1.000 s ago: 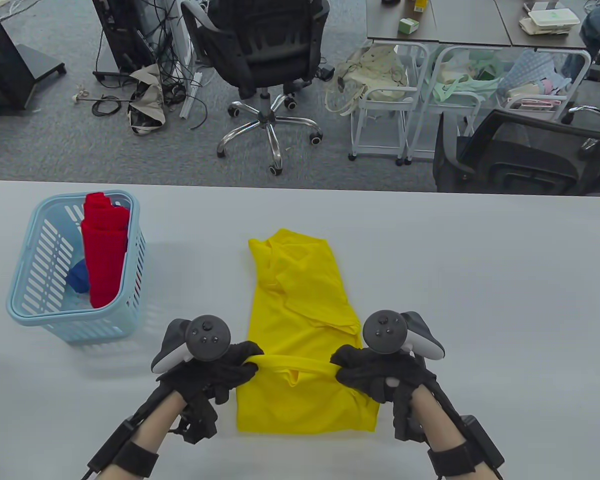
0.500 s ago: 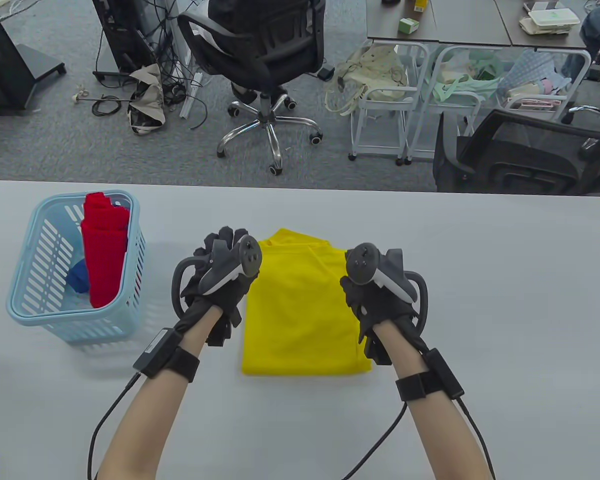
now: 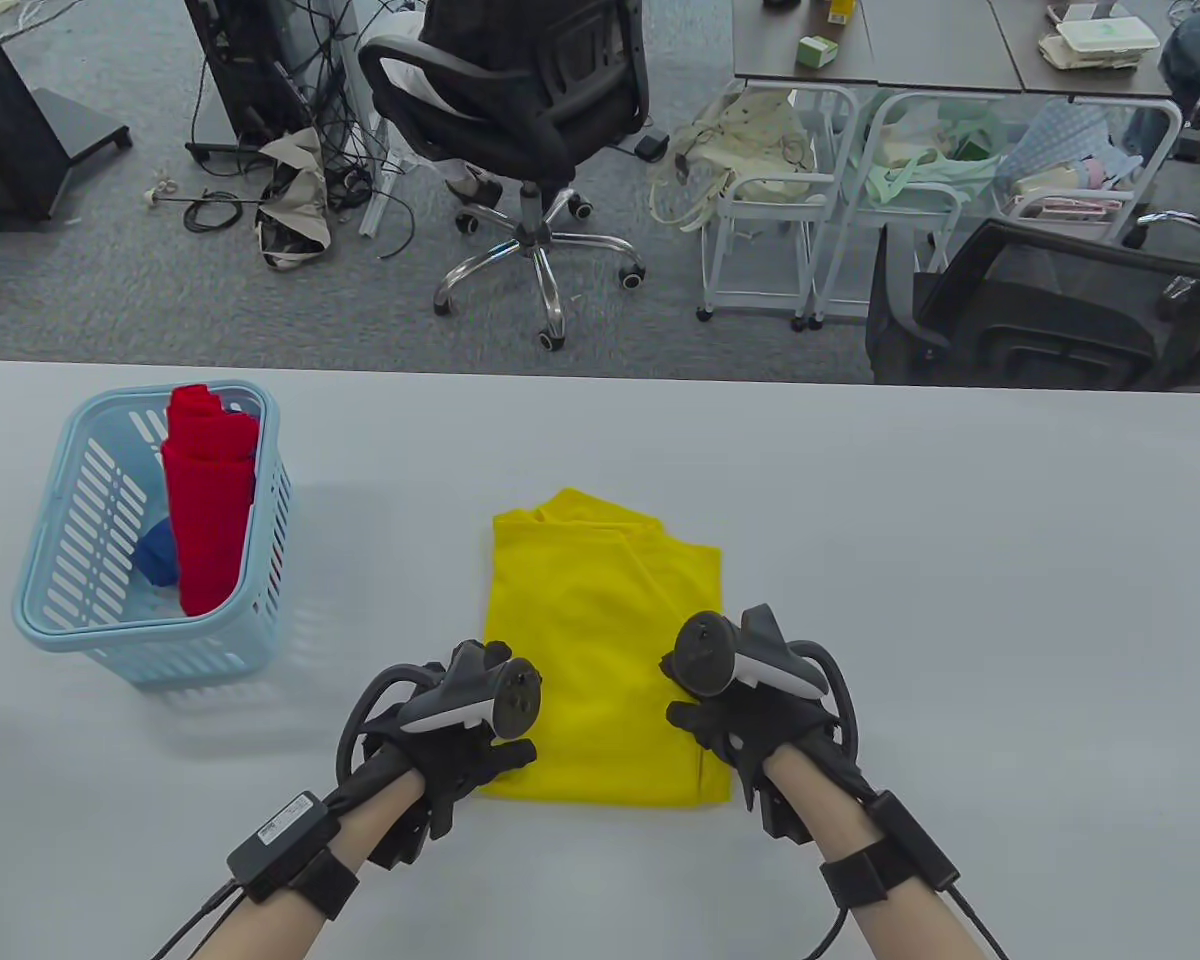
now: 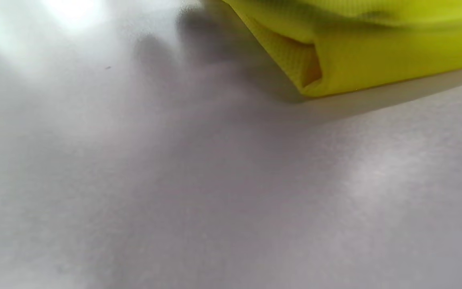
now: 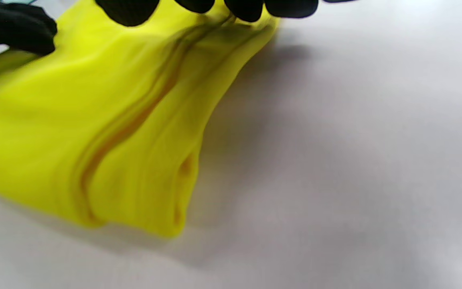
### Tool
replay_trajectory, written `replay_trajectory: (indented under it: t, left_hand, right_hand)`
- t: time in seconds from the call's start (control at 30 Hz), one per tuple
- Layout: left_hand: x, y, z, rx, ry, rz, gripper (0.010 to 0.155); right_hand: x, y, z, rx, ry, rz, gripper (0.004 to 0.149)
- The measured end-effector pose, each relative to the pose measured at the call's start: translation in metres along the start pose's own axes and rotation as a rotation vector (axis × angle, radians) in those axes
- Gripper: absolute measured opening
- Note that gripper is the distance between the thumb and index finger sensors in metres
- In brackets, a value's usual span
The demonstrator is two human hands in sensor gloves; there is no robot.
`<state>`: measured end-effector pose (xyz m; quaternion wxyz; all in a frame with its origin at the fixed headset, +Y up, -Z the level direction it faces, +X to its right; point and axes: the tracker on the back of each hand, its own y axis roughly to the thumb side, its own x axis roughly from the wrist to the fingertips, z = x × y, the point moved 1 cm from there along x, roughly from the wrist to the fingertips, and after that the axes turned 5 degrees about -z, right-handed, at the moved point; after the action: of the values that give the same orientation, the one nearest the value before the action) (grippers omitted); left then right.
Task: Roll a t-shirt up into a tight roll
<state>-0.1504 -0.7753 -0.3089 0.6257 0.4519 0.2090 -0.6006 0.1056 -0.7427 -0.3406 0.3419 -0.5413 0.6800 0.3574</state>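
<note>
Table view: yellow t-shirt lies flat on the grey table, folded into a stacked rectangle, not yet a roll. My read: prep folds done, rolling itself not started, all of it left. Left hand sits at the near-left corner of the shirt, fingers curled down at the hem; whether they pinch cloth or just rest there, cannot tell from here. Right hand sits at the near-right corner, fingertips down on the fabric. Far edge of the shirt lies well beyond both sets of fingers. Out past the left fingers: light-blue basket holding a red rolled garment and something blue. Beyond the table: grey carpet, a black office chair, loose cables, white trolleys, a second desk. Left wrist view: fingers out of frame, only their shadow on the table; a folded shirt corner shows, layers open at the edge, lying flat and unlifted. Grip state unresolved. Right wrist view: right fingertips come down onto the folded side edge, fabric bunched just below them, looks like a light pinch on the stacked layers; a second dark glove at top left touches the cloth. Table surface is matte and bare around the shirt.
</note>
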Motion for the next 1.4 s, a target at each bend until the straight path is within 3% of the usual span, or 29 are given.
replay_trajectory:
  t: [0.13, 0.2, 0.4, 0.53, 0.6, 0.67, 0.77, 0.87, 0.93, 1.03, 1.17, 1.27, 1.4]
  left_hand:
    - [0.012, 0.003, 0.025, -0.034, -0.092, 0.010, 0.081]
    - [0.011, 0.002, 0.024, -0.001, -0.074, 0.007, 0.081]
    - [0.011, 0.003, 0.026, -0.016, -0.085, 0.001, 0.081]
    - [0.011, 0.003, 0.026, -0.022, -0.086, 0.006, 0.081]
    - [0.011, 0.003, 0.026, -0.030, -0.090, 0.010, 0.081]
    - [0.011, 0.002, 0.026, -0.034, -0.091, 0.013, 0.081]
    - [0.011, 0.002, 0.027, -0.039, -0.094, 0.013, 0.081]
    - [0.011, 0.002, 0.027, -0.043, -0.095, 0.014, 0.081]
    - [0.011, 0.002, 0.027, -0.043, -0.095, 0.014, 0.081]
    - [0.012, 0.002, 0.027, -0.045, -0.097, 0.016, 0.081]
    - [0.012, 0.002, 0.027, -0.048, -0.099, 0.017, 0.081]
    - [0.012, 0.001, 0.027, -0.048, -0.099, 0.018, 0.080]
    - [0.012, 0.001, 0.027, -0.050, -0.099, 0.018, 0.081]
  right_hand:
    - [0.023, -0.006, 0.024, 0.090, -0.074, -0.127, 0.061]
    - [0.037, -0.004, 0.032, 0.081, -0.092, -0.182, 0.059]
    - [0.070, 0.018, 0.030, -0.085, -0.110, -0.273, 0.055]
    - [0.056, 0.044, 0.030, -0.270, -0.311, -0.258, 0.038]
    - [0.042, 0.059, 0.028, -0.354, -0.360, -0.184, 0.037]
    - [0.033, 0.069, 0.024, -0.357, -0.336, -0.054, 0.037]
    - [0.022, 0.076, 0.015, -0.263, -0.170, 0.232, 0.037]
    - [0.024, 0.061, 0.021, -0.043, -0.130, 0.229, 0.041]
    - [0.030, 0.048, 0.028, 0.027, -0.146, 0.137, 0.039]
    - [0.042, 0.041, 0.028, -0.011, -0.147, 0.017, 0.047]
    - [0.056, 0.055, 0.021, -0.061, -0.128, 0.015, 0.066]
    - [0.068, 0.072, 0.020, -0.116, -0.126, 0.018, 0.070]
    - [0.078, 0.086, 0.025, -0.183, -0.176, -0.004, 0.044]
